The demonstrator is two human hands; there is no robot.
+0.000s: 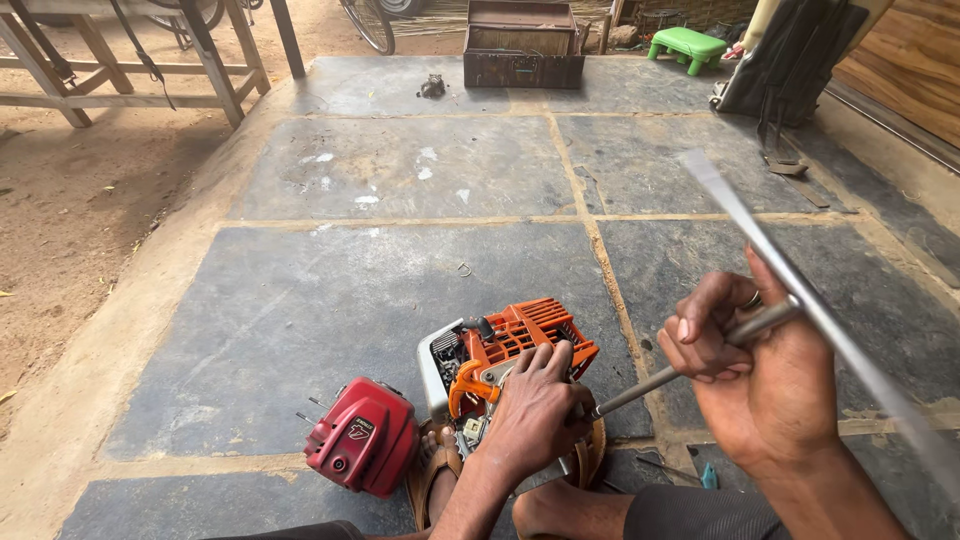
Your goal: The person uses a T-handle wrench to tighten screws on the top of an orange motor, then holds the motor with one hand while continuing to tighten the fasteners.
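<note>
An orange small engine [515, 345] with a grey end cover sits on the stone floor between my feet. My left hand [535, 410] lies on top of it, fingers curled over its orange housing. My right hand [760, 375] is shut on a long metal T-handle wrench [650, 385]. The wrench shaft runs down and left to the engine beside my left hand. Its crossbar [800, 290] stretches up and to the right, blurred. A red engine cover [362, 438] lies on the floor just left of the engine.
A rusty open metal toolbox [523, 45] stands at the far edge of the slabs, a green plastic stool [686, 45] right of it. A wooden bench frame [120, 60] is at top left on sand. Small tools [690, 472] lie by my right knee.
</note>
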